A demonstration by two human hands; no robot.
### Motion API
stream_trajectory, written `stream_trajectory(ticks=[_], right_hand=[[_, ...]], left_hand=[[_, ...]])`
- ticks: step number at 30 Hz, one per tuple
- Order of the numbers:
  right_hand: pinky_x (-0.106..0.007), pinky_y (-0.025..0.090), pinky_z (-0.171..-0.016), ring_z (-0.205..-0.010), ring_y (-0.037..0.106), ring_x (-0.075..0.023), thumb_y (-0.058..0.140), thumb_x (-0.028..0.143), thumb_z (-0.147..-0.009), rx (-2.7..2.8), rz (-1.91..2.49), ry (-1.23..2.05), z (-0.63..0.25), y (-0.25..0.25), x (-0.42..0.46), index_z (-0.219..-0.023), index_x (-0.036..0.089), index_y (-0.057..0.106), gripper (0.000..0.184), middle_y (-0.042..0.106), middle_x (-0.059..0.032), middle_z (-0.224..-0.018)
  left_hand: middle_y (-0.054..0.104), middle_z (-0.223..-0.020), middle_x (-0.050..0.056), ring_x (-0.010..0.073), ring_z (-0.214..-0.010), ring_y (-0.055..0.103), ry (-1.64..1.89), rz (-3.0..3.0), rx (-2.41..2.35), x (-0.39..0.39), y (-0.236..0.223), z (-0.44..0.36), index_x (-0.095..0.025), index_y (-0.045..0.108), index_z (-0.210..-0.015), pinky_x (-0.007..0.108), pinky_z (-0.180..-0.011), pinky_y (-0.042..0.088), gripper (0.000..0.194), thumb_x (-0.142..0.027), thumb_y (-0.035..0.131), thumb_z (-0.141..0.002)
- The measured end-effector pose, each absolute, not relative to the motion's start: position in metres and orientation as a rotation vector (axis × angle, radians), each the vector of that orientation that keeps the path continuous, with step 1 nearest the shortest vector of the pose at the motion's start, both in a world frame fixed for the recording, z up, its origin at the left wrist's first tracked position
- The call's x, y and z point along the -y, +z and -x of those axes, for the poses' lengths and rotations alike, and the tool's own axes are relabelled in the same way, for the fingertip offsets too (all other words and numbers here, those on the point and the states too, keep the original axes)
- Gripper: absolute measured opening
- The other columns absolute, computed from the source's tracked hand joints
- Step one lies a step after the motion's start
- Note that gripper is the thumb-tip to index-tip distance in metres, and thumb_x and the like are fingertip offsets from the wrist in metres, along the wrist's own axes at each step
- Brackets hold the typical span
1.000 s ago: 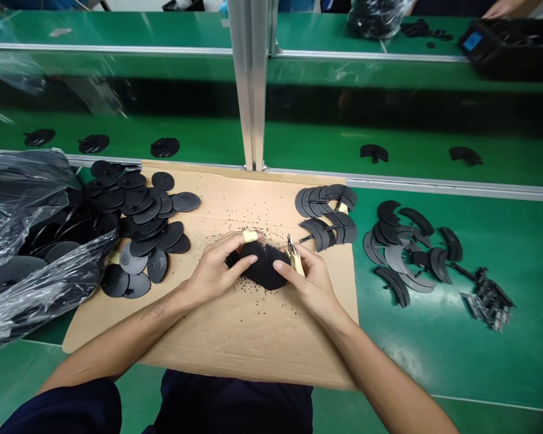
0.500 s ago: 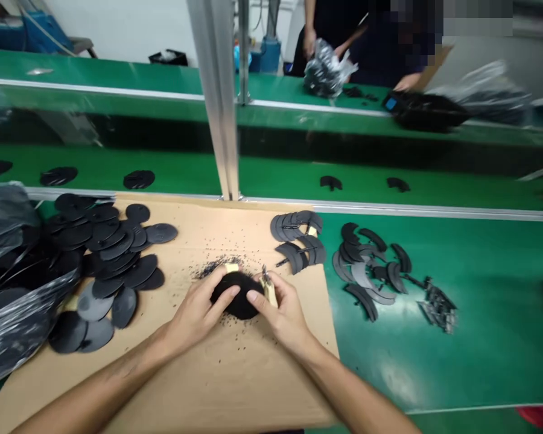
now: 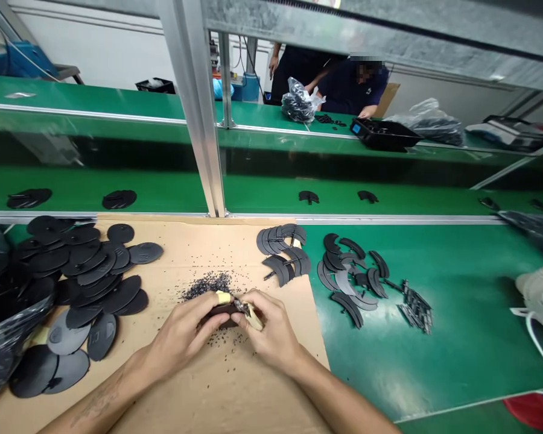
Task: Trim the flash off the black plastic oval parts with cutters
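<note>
My left hand point(image 3: 192, 319) is closed on a black plastic disc point(image 3: 221, 310), now tilted nearly edge-on. Yellow tape wraps one of its fingers. In my closed right hand point(image 3: 271, 325) is a small tool point(image 3: 248, 312) with a pale yellow grip and a dark metal tip. That tip meets the disc's right edge; its exact kind is partly hidden by my fingers. Small black bits point(image 3: 208, 283) lie heaped and scattered around the hands on brown cardboard point(image 3: 199, 386).
Black discs point(image 3: 99, 265) pile up at left beside a plastic bag point(image 3: 9, 337). Curved black pieces point(image 3: 285, 241) sit at the cardboard's right edge, more point(image 3: 353, 271) on the green table with thin black parts point(image 3: 416, 307). A metal post point(image 3: 199, 120) rises ahead. Co-workers point(image 3: 353, 84) stand beyond the conveyor point(image 3: 262, 193).
The camera view has tilted up and shifted right. My hands have turned the disc from facing me to nearly edge-on, and the tool's tip has come against its edge.
</note>
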State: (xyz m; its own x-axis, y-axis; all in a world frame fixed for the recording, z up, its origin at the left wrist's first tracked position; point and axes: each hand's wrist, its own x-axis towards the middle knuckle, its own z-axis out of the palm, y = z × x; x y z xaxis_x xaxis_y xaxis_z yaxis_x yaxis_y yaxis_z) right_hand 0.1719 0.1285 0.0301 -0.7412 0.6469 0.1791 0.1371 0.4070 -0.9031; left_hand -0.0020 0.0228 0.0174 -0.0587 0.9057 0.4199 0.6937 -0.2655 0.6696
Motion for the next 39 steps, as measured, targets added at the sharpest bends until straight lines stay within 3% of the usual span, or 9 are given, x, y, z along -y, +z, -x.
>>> stream_trajectory(ticks=[4, 16, 27, 33, 39], right_hand=[[-0.025, 0.039, -0.062, -0.067, 0.050, -0.0137, 0.062, 0.034, -0.092, 2.109, 0.661, 1.311, -0.172, 0.026, -0.128, -0.088, 0.021, 0.061, 0.014, 0.059, 0.0006, -0.074], [-0.027, 0.046, -0.065, -0.070, 0.059, -0.0164, 0.063, 0.039, -0.093, 2.134, 0.663, 1.269, -0.170, 0.023, -0.128, -0.092, 0.022, 0.066, 0.018, 0.066, -0.0027, -0.079], [-0.031, 0.051, -0.073, -0.080, 0.064, -0.0189, 0.063, 0.039, -0.093, 2.054, 0.664, 1.434, -0.163, 0.023, -0.126, -0.091, 0.022, 0.063, 0.017, 0.069, -0.0043, -0.088], [-0.031, 0.053, -0.073, -0.081, 0.064, -0.0184, 0.064, 0.034, -0.093, 2.061, 0.636, 1.441, -0.157, 0.027, -0.128, -0.089, 0.022, 0.063, 0.013, 0.069, -0.0041, -0.088], [-0.032, 0.053, -0.071, -0.080, 0.065, -0.0180, 0.062, 0.032, -0.094, 2.105, 0.626, 1.384, -0.158, 0.028, -0.128, -0.090, 0.022, 0.062, 0.011, 0.071, -0.0049, -0.091]], left_hand=[[0.076, -0.102, 0.003, 0.0152, -0.091, 0.074, 1.273, -1.770, -1.735, -0.023, 0.019, 0.006, -0.022, 0.063, -0.117, 0.022, -0.076, 0.059, 0.019, -0.028, 0.057, -0.099], [0.077, -0.097, 0.006, 0.0150, -0.079, 0.072, 1.357, -1.760, -1.722, -0.023, 0.022, 0.008, -0.021, 0.071, -0.113, 0.023, -0.067, 0.057, 0.022, -0.030, 0.068, -0.093], [0.076, -0.099, 0.010, 0.0180, -0.089, 0.071, 1.394, -1.753, -1.601, -0.027, 0.036, 0.011, -0.017, 0.072, -0.111, 0.028, -0.076, 0.058, 0.019, -0.024, 0.064, -0.095], [0.077, -0.091, 0.007, 0.0143, -0.078, 0.070, 1.469, -1.809, -1.618, -0.028, 0.038, 0.014, -0.016, 0.072, -0.108, 0.027, -0.072, 0.058, 0.017, -0.024, 0.067, -0.093], [0.077, -0.095, 0.007, 0.0145, -0.081, 0.068, 1.418, -1.880, -1.618, -0.028, 0.039, 0.016, -0.017, 0.069, -0.116, 0.029, -0.073, 0.058, 0.022, -0.023, 0.064, -0.096]])
